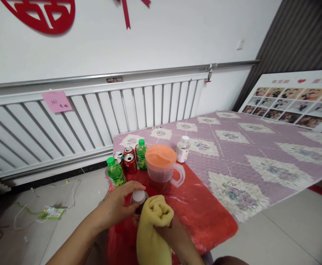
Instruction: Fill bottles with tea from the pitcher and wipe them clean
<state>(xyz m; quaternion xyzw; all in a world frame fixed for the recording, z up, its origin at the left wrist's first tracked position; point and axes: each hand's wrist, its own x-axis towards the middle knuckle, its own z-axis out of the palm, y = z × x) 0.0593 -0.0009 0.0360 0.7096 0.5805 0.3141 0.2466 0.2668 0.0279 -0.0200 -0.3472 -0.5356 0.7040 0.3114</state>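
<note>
Near the front of the red plastic covering, my left hand (117, 201) curls its thumb and fingers around the top of a bottle with a white cap (139, 196). Most of that bottle's body is hidden by my hand and the cloth. A rolled yellow cloth (152, 230) stands up just to the right of it, its folded end on top. My right hand (170, 229) reaches in from the right and holds this cloth, with its fingers mostly hidden behind it. Just beyond is a clear plastic jug (161, 175) with an orange lid and a handle at its right.
Two green-capped bottles (116, 172) and several red drink cans (129, 163) stand at the left of the red plastic covering (199, 206). A white-capped bottle (182, 149) stands right of the jug. A white radiator (94, 117) runs behind. Cables (50, 211) lie on the floor.
</note>
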